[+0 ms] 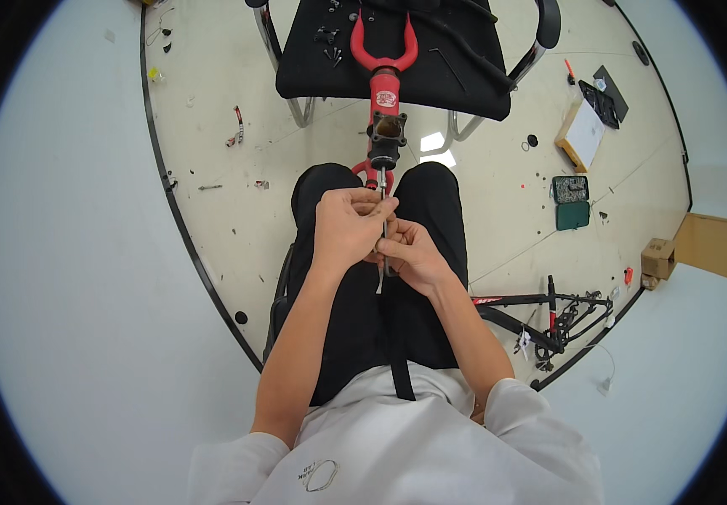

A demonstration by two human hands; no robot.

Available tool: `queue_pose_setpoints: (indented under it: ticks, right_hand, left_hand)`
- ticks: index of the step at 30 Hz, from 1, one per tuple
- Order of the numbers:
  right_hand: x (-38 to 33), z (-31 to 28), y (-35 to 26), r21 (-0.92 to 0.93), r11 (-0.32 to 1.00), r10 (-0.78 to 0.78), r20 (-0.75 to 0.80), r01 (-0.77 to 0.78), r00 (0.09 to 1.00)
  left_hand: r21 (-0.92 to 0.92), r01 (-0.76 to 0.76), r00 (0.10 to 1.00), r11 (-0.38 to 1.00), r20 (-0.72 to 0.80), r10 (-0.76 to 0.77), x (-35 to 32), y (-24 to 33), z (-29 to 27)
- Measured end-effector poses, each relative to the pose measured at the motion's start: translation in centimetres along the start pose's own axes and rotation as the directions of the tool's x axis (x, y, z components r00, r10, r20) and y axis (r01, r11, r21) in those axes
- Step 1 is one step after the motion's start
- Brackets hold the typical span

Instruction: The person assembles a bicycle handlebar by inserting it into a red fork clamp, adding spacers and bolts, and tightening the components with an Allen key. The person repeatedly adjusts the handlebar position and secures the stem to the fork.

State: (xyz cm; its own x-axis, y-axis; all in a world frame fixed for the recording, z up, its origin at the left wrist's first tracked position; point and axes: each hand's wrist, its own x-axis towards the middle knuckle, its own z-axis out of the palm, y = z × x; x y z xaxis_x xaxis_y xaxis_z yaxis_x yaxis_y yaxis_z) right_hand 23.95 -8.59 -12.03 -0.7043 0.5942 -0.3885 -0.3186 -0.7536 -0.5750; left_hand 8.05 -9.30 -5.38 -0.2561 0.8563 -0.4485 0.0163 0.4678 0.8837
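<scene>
A red bicycle fork lies with its legs on a black chair seat and its other end toward me. A black stem with an open square clamp is fitted at that end. Below it, a slim metal rod-shaped tool runs in line with the fork; its exact kind does not show. My left hand is closed around its upper part, thumb and fingers pinched. Just lower, my right hand pinches the same tool near its dark lower end. Another red part shows between my knees, mostly hidden.
On the black chair seat lie small bolts and a hex key. A black bicycle frame rests on the floor at right. An opened green case, a cardboard box and scattered small parts lie around.
</scene>
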Motion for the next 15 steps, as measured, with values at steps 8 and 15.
queue_pose_setpoints:
  ticks: [8, 15]
  right_hand:
    - [-0.7, -0.2, -0.8, -0.003, 0.997, 0.078, 0.017, -0.078, 0.997]
    - [-0.8, 0.5, -0.8, 0.01, 0.996, 0.086, -0.019, -0.086, 0.996]
  left_hand:
    - [-0.111, 0.007, 0.988, 0.994, 0.155, 0.01, 0.6, -1.0, 0.0]
    - [-0.151, -0.042, 0.996, 0.988, -0.087, 0.029, 2.1, -0.2, 0.7]
